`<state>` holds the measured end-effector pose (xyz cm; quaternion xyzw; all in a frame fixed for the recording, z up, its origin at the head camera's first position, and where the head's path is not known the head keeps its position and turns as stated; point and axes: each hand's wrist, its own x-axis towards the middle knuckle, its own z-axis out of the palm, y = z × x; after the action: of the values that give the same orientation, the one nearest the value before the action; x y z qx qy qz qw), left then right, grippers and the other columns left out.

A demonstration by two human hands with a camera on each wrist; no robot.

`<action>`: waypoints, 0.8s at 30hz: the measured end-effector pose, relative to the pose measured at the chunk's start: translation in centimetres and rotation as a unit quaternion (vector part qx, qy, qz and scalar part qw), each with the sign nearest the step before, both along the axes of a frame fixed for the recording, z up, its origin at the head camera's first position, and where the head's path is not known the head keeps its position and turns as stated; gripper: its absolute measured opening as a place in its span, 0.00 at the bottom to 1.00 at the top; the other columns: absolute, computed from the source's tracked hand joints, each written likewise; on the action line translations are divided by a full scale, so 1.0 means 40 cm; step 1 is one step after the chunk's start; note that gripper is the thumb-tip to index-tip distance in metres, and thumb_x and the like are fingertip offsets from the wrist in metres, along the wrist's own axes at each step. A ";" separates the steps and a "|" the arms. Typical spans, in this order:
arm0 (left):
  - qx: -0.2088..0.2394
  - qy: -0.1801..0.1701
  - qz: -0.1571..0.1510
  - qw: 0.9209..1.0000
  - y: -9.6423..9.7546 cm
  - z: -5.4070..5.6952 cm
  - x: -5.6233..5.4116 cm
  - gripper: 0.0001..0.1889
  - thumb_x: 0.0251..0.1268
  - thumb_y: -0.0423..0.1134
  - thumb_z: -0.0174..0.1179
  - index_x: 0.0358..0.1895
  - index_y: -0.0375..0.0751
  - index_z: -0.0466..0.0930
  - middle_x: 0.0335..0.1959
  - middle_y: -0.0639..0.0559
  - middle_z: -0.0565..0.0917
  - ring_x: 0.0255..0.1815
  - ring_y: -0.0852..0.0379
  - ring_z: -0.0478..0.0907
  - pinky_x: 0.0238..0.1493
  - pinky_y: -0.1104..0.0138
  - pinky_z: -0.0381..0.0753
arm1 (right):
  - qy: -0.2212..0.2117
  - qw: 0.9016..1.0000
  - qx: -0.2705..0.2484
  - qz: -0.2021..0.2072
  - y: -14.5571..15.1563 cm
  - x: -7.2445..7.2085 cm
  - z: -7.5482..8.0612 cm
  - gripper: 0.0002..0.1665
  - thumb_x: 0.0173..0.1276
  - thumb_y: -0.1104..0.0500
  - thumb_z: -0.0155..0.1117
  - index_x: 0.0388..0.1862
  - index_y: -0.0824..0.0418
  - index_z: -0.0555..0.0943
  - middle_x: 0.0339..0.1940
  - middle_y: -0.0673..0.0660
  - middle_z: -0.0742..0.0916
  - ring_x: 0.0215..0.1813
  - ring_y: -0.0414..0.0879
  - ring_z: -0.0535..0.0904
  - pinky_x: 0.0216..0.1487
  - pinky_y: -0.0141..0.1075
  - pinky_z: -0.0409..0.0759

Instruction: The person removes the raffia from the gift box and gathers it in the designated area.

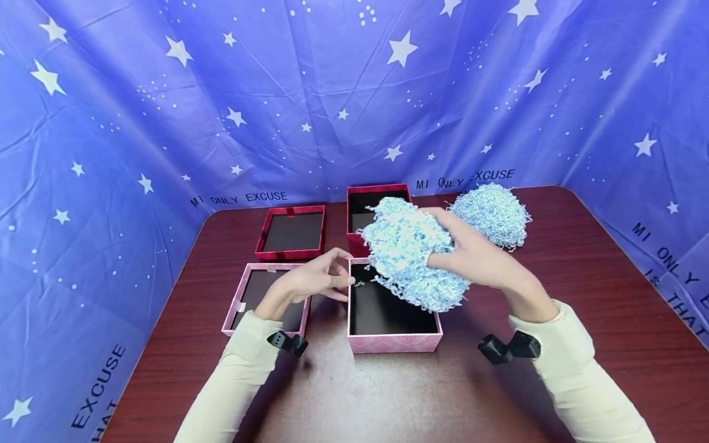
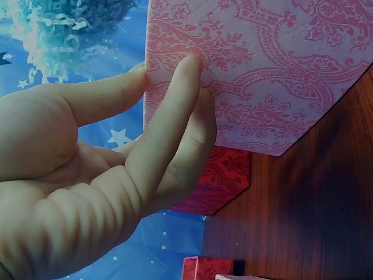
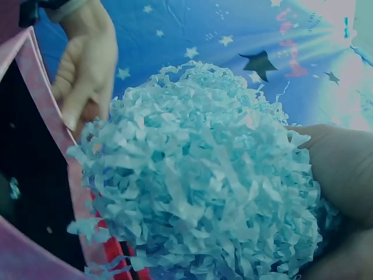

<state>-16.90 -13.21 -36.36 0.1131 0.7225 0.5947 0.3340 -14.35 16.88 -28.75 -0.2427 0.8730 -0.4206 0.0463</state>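
A large clump of light blue shredded paper (image 1: 407,246) is gripped in my right hand (image 1: 476,255), raised over a pink patterned box (image 1: 394,343). The box stands with its open side up and its dark inside showing. Stray paper shreds lie inside it near the left wall. At that wall my left hand (image 1: 312,280) pinches the rim, thumb on the edge and fingers against the outer side (image 2: 262,76). In the right wrist view the clump (image 3: 204,175) fills the middle and hides most of the right fingers.
A second blue paper heap (image 1: 493,215) sits at the table's back right. Behind the pink box is a red box (image 1: 354,212), partly hidden by the clump. To the left lie a red lid (image 1: 290,253) and a pink lid (image 1: 238,295). A starry blue curtain (image 1: 310,92) surrounds the table.
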 end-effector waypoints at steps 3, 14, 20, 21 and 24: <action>0.002 0.001 0.002 1.000 0.001 -0.001 0.001 0.25 0.66 0.27 0.55 0.63 0.36 0.57 0.40 0.41 0.69 0.37 0.52 0.79 0.51 0.44 0.78 | -0.001 1.000 0.003 -0.011 0.033 -0.004 0.015 0.45 0.56 0.67 0.64 0.72 0.56 0.59 0.70 0.56 0.68 0.71 0.51 0.60 0.71 0.57 0.59; 0.000 0.000 0.011 1.000 0.000 -0.006 -0.001 0.25 0.65 0.26 0.56 0.62 0.36 0.58 0.40 0.41 0.70 0.35 0.52 0.80 0.49 0.46 0.80 | -0.046 0.996 0.015 -0.080 0.160 -0.004 0.016 0.48 0.61 0.67 0.61 0.76 0.57 0.50 0.76 0.60 0.57 0.65 0.55 0.57 0.62 0.57 0.62; -0.002 0.002 0.012 1.000 0.000 -0.009 -0.002 0.25 0.65 0.26 0.56 0.62 0.36 0.58 0.40 0.41 0.70 0.35 0.52 0.80 0.48 0.47 0.81 | -0.044 0.993 0.015 -0.105 0.229 -0.005 -0.014 0.47 0.62 0.67 0.61 0.76 0.57 0.50 0.77 0.62 0.56 0.72 0.57 0.52 0.65 0.61 0.57; -0.003 0.002 0.013 1.000 0.000 -0.009 -0.003 0.25 0.65 0.26 0.56 0.62 0.36 0.58 0.40 0.41 0.70 0.35 0.52 0.80 0.48 0.48 0.82 | -0.047 0.993 0.015 -0.108 0.239 -0.005 -0.020 0.48 0.62 0.67 0.61 0.77 0.59 0.49 0.77 0.62 0.55 0.74 0.56 0.49 0.68 0.63 0.54; -0.002 0.001 0.013 1.000 0.000 -0.009 -0.003 0.25 0.65 0.26 0.56 0.62 0.36 0.58 0.40 0.41 0.70 0.35 0.52 0.80 0.48 0.47 0.82 | -0.055 0.992 0.016 -0.116 0.268 -0.005 -0.039 0.49 0.63 0.66 0.60 0.77 0.62 0.45 0.77 0.65 0.53 0.75 0.58 0.45 0.68 0.65 0.51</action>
<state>-17.03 -13.21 -36.72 0.1038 0.7252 0.5977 0.3257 -14.53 27.61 -30.32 -0.1160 0.8977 -0.4221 0.0490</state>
